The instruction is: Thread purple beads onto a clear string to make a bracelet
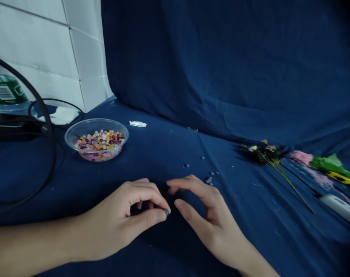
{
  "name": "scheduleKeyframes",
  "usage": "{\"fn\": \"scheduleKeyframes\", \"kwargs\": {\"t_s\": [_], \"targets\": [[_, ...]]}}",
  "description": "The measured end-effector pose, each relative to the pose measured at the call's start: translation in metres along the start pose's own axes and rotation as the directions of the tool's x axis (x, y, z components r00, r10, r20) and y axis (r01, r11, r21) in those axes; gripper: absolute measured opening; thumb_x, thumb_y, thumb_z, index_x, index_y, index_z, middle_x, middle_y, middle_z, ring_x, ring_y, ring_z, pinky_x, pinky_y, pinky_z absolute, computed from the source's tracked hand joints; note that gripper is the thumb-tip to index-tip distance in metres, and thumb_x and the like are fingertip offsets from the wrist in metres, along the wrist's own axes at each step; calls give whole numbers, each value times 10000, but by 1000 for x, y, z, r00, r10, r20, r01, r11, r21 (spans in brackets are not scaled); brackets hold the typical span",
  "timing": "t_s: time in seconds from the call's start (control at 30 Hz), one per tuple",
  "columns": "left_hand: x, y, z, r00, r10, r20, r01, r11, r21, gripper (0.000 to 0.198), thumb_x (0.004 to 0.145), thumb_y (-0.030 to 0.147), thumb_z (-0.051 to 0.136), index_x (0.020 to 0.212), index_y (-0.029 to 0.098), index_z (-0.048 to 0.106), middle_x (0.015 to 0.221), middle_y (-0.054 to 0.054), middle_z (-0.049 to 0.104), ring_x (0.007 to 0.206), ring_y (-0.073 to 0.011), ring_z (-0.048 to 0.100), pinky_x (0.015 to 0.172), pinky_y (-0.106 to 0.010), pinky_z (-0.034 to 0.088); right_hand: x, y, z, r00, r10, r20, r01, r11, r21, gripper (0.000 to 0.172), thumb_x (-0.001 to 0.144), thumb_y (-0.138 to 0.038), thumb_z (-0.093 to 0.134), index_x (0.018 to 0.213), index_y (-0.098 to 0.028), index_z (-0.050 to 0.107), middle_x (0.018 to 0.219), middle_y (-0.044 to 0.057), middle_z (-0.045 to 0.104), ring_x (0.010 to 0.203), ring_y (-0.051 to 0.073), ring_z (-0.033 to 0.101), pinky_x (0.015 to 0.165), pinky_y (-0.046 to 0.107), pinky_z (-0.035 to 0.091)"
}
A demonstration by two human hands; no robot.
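Between the thumb and index fingertip of my left hand (134, 215) is a small dark bead (166, 212). Just to its right, my right hand (206, 219) has its thumb and index finger apart, with nothing visible between them. Several loose purple-grey beads (209, 180) lie on the blue cloth (163, 154) beyond my right hand. Farther back on the left stands a clear plastic bowl (97, 138) holding many pink, yellow, white and dark red beads.
A small white wrapper (138, 124) lies right of the bowl. At the left are a black cable (49, 130) and a green-labelled bottle (6, 90). Artificial flowers (267, 152) and a white power strip (340, 206) lie at the right. Blue fabric hangs behind.
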State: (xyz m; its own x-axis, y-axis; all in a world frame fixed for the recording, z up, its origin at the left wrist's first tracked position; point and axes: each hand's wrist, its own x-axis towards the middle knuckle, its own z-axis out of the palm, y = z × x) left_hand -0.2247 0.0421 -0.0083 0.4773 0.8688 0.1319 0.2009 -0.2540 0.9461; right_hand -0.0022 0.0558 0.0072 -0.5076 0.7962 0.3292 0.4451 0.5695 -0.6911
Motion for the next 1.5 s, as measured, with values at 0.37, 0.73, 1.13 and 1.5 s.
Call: {"fn": "scheduleKeyframes", "kwargs": {"t_s": [0.37, 0.73, 1.13, 1.5], "targets": [[2, -4, 1, 998, -37, -58, 38, 999, 9, 163, 953, 288, 613, 975, 273, 774, 812, 6, 638, 796, -179, 551, 738, -319, 415, -2, -18, 7, 970, 241, -6, -238, 959, 153, 181, 965, -273, 602, 906, -219, 764, 654, -17, 650, 606, 129, 574, 544, 240, 434], [4, -2, 0, 986, -99, -132, 103, 994, 29, 151, 948, 312, 632, 984, 303, 778, 824, 34, 657, 738, -151, 547, 678, -301, 398, 2, -11, 2, 936, 348, -47, -299, 859, 415, 272, 971, -430, 625, 848, -215, 739, 587, -20, 590, 576, 113, 539, 579, 226, 439], [5, -11, -2, 991, -89, -99, 67, 976, -209, 171, 964, 332, 643, 1046, 307, 791, 895, 22, 723, 827, -178, 630, 740, -315, 443, -3, -14, 14, 904, 399, 152, -420, 767, 485, 297, 965, -396, 620, 789, -180, 723, 562, -20, 548, 545, 98, 462, 535, 233, 344], [1, -2, -1, 988, -146, -48, 138, 980, -141, 206, 934, 372, 660, 993, 220, 786, 900, -32, 735, 857, -204, 640, 791, -319, 486, 1, -8, 5, 916, 400, -32, -340, 817, 466, 264, 938, -439, 672, 821, -215, 748, 565, -31, 525, 530, 86, 456, 498, 202, 362]]}}
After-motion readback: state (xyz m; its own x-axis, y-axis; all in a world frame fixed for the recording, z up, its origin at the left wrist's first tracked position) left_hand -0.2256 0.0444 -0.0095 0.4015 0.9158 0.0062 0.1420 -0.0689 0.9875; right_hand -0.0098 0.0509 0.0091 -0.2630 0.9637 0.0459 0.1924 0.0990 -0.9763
